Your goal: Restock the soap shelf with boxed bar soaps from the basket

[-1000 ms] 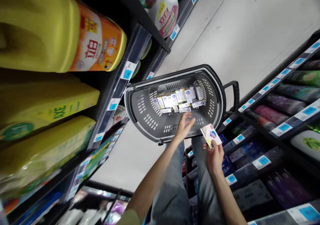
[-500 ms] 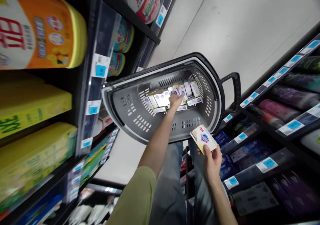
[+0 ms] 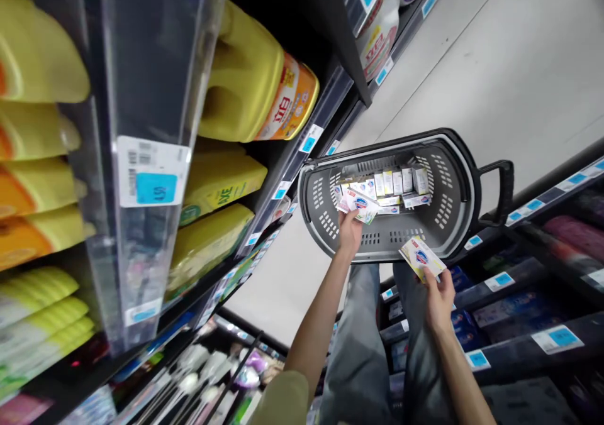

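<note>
A grey basket (image 3: 377,249) with a black rim stands between the shelves, with several small white soap boxes (image 3: 397,182) lined up on its bottom. Over the basket's near left part, my left hand (image 3: 350,231) holds white soap boxes (image 3: 360,204), seemingly two overlapping, fingers closed on their lower edge. My right hand (image 3: 440,296) grips a white and yellow soap box (image 3: 421,257) by its lower corner, just outside the basket's near right rim. The undersides of both hands' boxes are hidden.
Shelves on the left carry yellow bottles (image 3: 245,73) and yellow AXE packs (image 3: 221,183). Shelves with price tags (image 3: 557,338) run along the right. The basket's black handle (image 3: 507,192) sticks out to the right. Pale floor (image 3: 472,66) lies beyond.
My left hand has come up from among the boxes inside the basket, now holding boxes nearer the rim. My right hand still holds its box. The view has shifted, showing more left shelf.
</note>
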`<state>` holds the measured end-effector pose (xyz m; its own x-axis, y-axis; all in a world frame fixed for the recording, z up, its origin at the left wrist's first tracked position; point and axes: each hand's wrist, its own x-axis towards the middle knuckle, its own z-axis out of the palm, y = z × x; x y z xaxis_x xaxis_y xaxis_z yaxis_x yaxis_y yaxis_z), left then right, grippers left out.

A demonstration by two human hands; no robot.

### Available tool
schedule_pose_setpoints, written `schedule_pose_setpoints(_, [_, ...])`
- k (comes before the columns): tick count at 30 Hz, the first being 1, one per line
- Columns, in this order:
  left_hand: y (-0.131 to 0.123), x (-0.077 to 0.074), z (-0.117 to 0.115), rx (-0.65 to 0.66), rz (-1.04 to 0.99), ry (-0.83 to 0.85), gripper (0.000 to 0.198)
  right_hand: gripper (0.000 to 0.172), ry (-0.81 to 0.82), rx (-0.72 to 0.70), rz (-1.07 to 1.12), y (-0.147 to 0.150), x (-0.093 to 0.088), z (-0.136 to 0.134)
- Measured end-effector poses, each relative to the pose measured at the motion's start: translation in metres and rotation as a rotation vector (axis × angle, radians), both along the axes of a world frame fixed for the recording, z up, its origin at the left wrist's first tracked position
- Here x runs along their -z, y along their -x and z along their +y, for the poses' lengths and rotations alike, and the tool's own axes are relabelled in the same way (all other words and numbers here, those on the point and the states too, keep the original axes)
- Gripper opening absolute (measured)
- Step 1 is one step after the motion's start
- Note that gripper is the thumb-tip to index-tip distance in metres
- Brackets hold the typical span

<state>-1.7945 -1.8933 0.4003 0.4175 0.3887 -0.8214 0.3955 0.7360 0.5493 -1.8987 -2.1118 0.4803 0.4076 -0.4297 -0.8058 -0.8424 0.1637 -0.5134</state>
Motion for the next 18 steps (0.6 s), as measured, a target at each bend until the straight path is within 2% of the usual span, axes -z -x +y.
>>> schedule_pose_setpoints(5, [0.001, -0.032, 0.005, -0.115, -0.043, 0.059, 0.057, 0.049, -0.052, -0.015, 0.006, 0.004, 0.0, 0.005])
schedule_pose_setpoints(9, [0.002, -0.047, 0.006, -0.144, -0.063, 0.097, 0.06, 0.053, -0.027, -0.014, 0.028, 0.005, 0.006, 0.008])
schedule_pose_setpoints(14, [0.008, -0.05, 0.012, -0.139, -0.074, 0.105, 0.06, 0.052, -0.01, -0.063, 0.014, 0.003, 0.004, 0.017])
schedule_pose_setpoints(18, [0.02, -0.047, 0.02, -0.057, -0.047, 0.041, 0.062, 0.049, -0.028, -0.05, 0.005, 0.002, 0.0, 0.021])
